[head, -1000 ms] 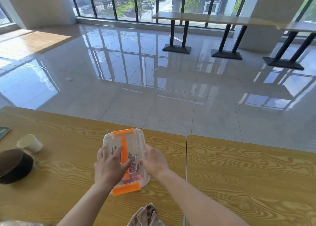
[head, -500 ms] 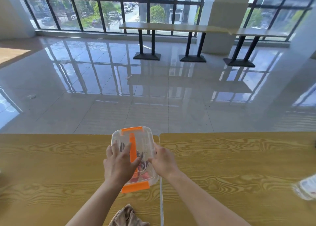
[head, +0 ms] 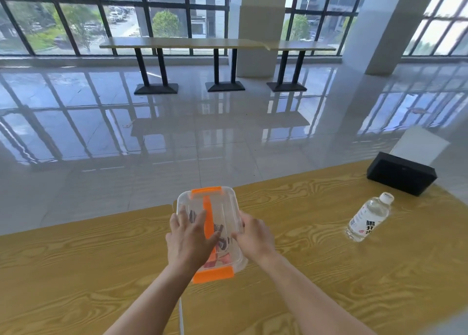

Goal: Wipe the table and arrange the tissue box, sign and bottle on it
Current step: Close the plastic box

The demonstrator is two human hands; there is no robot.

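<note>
we look down from head height at a yellow wood-grain table [head: 88, 271] that fills the lower half of the frame. at the centre a clear box [head: 222, 208], with orange end clips and an orange handle strip along its lid, points lengthwise away from us. it sits over the seam [head: 180, 317] where two tabletops meet. dark and red contents show through the plastic.

the left hand [head: 188, 241] lies flat on the lid, fingers spread and fairly straight, thumb laid across the orange strip. the right hand [head: 254, 238] holds the box's right side, its fingers curled over the edge. we cannot tell whether the box rests on the table or is lifted just off it.

at the right of the frame, well apart from the box, a clear water bottle [head: 368, 218] with a white cap and white label stands on the table. beyond it, at the upper right near the table's far edge, sits a black block [head: 401, 176] with a white panel [head: 419, 144] rising behind it; this may be the sign.

across the upper half we see a glossy tiled floor [head: 177, 132]. beyond it are a row of long tables [head: 182, 42] on black legs, a white pillar [head: 255, 31] and tall windows [head: 76, 18].
</note>
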